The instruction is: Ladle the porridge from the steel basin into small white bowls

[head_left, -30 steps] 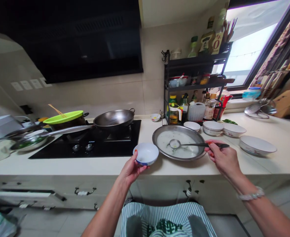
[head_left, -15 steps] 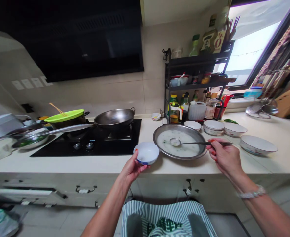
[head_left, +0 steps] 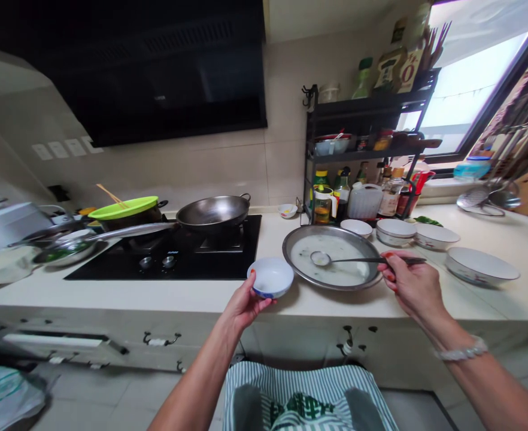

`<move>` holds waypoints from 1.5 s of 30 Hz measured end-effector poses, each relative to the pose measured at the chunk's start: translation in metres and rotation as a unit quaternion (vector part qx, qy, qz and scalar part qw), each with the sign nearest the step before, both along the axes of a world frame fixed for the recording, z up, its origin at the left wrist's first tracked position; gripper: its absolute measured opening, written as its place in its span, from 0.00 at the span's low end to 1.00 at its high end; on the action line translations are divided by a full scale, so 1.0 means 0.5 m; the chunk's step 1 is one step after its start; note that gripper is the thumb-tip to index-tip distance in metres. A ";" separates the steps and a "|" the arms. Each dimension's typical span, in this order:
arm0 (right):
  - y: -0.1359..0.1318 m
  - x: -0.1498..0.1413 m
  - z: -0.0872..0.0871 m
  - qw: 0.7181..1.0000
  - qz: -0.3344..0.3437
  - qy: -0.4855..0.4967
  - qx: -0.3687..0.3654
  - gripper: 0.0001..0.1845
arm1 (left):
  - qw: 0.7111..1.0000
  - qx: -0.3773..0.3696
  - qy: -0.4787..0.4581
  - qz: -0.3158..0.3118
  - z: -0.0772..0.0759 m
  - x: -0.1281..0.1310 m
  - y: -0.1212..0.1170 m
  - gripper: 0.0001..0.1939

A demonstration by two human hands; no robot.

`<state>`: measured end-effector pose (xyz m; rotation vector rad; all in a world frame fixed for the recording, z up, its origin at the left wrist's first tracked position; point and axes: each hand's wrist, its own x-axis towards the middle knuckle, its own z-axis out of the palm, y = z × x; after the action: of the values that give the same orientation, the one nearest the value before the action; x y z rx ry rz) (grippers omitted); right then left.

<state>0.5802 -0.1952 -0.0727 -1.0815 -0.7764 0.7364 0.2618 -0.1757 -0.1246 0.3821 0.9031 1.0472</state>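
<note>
My left hand (head_left: 245,299) is closed on the rim and side of a small white bowl (head_left: 272,279) with blue marks low on its outside. The bowl is tilted slightly towards me, just left of a wide metal basin (head_left: 291,260). A milky white soup (head_left: 331,275) with green bits fills much of the basin. In my right hand (head_left: 410,284) is the dark handle of a ladle (head_left: 321,258). Its round head lies at the soup's surface, on the left part of the basin.
Several white bowls (head_left: 482,265) stand right of and behind the basin. A black rack (head_left: 372,151) with bottles rises behind it. To the left, a wok (head_left: 212,214) and a pot under a lime-green colander (head_left: 124,208) sit on the black cooktop (head_left: 187,263).
The ladle's head has shifted slightly within the soup, its handle still in my right hand. My left hand keeps the bowl beside the basin. The whole view has turned a little left.
</note>
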 end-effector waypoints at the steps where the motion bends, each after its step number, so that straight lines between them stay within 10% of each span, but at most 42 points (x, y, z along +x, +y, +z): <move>1: 0.000 0.000 0.001 1.000 0.000 -0.002 0.000 0.14 | 1.000 0.002 -0.001 0.001 -0.001 0.000 0.001 0.28; 21: 0.000 -0.085 0.076 0.996 0.073 -0.014 0.051 0.09 | 0.998 0.050 0.024 0.035 -0.034 0.001 0.013 0.27; 31: 0.006 -0.157 0.005 0.978 0.161 -0.127 0.028 0.16 | 0.994 0.068 0.041 0.075 -0.037 -0.001 0.038 0.24; 35: -0.005 -0.156 -0.022 0.927 0.162 -0.316 0.121 0.09 | 0.992 0.086 0.041 0.078 -0.051 -0.004 0.053 0.22; 42: -0.028 -0.146 -0.038 0.727 0.158 -0.550 0.380 0.18 | 0.988 0.118 0.049 0.088 -0.078 -0.003 0.069 0.23; 45: -0.027 -0.142 -0.052 0.727 0.132 -0.544 0.398 0.19 | 0.988 0.107 0.050 0.095 -0.080 -0.004 0.072 0.23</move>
<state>0.5093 -0.2089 -0.0989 -0.4943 -2.0616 -0.1648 0.2598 -0.1394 -0.1646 0.5395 0.9322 1.3168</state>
